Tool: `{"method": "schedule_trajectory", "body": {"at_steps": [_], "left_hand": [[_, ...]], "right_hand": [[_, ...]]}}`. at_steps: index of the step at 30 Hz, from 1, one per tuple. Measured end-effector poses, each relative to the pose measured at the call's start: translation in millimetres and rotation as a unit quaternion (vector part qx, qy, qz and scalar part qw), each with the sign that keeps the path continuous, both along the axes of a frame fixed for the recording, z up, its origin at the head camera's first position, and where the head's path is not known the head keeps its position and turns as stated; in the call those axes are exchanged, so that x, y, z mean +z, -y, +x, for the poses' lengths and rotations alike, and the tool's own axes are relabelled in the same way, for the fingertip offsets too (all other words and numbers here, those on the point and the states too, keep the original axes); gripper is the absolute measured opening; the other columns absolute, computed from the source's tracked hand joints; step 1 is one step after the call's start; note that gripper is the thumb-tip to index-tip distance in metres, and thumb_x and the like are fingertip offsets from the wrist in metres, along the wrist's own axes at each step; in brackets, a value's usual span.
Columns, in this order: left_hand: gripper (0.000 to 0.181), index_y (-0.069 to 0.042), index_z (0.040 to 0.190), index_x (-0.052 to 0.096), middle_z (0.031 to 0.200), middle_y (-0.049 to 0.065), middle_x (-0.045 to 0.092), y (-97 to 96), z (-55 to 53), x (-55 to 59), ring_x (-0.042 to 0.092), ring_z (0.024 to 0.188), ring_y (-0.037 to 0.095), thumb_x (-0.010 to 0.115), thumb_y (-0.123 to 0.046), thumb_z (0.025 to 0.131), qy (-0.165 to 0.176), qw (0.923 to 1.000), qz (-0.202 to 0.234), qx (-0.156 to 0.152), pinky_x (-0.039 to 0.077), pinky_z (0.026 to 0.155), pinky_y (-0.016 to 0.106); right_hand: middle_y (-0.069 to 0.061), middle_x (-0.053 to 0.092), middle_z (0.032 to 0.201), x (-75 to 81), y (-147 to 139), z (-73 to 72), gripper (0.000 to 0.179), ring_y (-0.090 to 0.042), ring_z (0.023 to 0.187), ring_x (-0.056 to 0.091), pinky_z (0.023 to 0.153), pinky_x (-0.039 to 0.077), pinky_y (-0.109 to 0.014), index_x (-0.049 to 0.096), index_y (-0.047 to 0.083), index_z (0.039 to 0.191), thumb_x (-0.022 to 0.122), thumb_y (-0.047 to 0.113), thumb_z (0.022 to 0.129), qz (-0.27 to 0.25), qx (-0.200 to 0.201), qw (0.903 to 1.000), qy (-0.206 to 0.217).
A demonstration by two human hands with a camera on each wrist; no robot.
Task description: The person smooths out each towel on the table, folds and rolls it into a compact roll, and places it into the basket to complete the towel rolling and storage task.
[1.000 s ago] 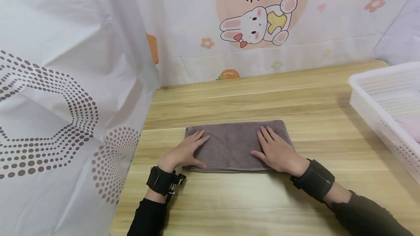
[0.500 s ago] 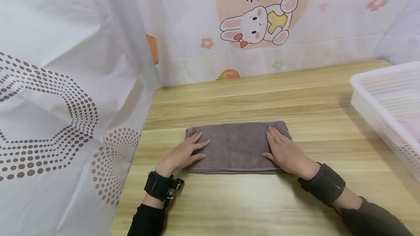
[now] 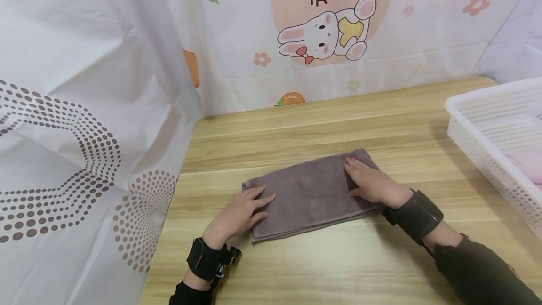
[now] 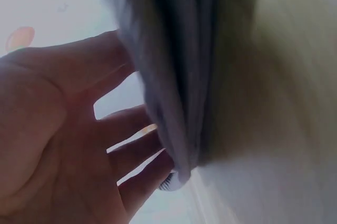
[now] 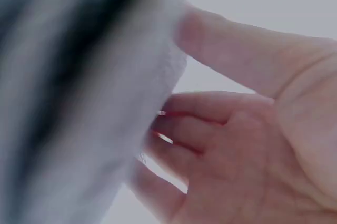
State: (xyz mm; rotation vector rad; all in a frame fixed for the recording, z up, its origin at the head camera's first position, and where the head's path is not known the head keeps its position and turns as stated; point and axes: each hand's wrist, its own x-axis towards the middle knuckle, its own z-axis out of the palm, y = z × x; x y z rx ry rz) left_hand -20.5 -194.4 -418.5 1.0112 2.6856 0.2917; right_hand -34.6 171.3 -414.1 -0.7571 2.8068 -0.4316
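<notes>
A folded grey-brown towel [image 3: 311, 192] lies on the wooden table, slanted so that its right end sits farther from me. My left hand [image 3: 239, 213] rests on the towel's left end with fingers spread and fairly straight. On the right end, my right hand [image 3: 374, 183] lies with its fingers together and the thumb apart. In the left wrist view the fingertips touch the top of the towel [image 4: 163, 71], whose stacked layers show at the edge. The right wrist view shows the fingers and thumb against the blurred towel [image 5: 105, 92].
A white plastic basket [image 3: 478, 142] with a pink cloth [image 3: 525, 163] inside stands at the right of the wooden table [image 3: 322, 267]. A white curtain with dots [image 3: 97, 154] hangs along the left side, and a printed curtain [image 3: 237, 74] closes off the back.
The towel has turned from nearly straight to slanted, its left end coming nearer to me. My left hand has moved nearer with it. My right hand first slid right along the towel.
</notes>
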Motion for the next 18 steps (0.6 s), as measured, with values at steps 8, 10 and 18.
{"method": "schedule_trajectory", "body": {"at_steps": [8,10,18], "left_hand": [[0.035,-0.013,0.126,0.068,0.130,0.010,0.063,-15.3,20.4,1.7,0.057,0.122,0.027,0.067,-0.030,0.096,-0.031,0.9994,0.014,-0.002,0.047,0.102,0.043],[0.027,-0.013,0.116,0.072,0.117,0.005,0.068,-20.2,25.4,1.7,0.063,0.110,0.021,0.069,-0.028,0.094,-0.044,0.9986,0.027,-0.011,0.051,0.094,0.035],[0.010,-0.022,0.088,0.074,0.085,-0.010,0.070,-50.4,41.9,1.0,0.057,0.086,0.010,0.072,-0.031,0.091,-0.107,0.9906,0.045,-0.072,0.038,0.079,0.029]], "right_hand": [[-0.037,0.045,0.141,6.2,3,-31.1,0.053,-0.050,0.134,0.041,0.111,0.036,-0.053,0.049,-0.017,0.133,0.063,-0.014,0.082,0.044,0.025,0.9987,-0.004],[-0.034,0.048,0.140,6.1,6,-38.5,0.049,-0.048,0.134,0.043,0.111,0.037,-0.052,0.052,-0.015,0.132,0.059,-0.017,0.084,0.056,0.029,0.9979,-0.016],[-0.027,0.046,0.146,1.7,26,-67.4,0.053,-0.045,0.138,0.039,0.112,0.036,-0.050,0.050,-0.009,0.139,0.049,-0.023,0.087,0.058,0.065,0.9958,-0.031]]}}
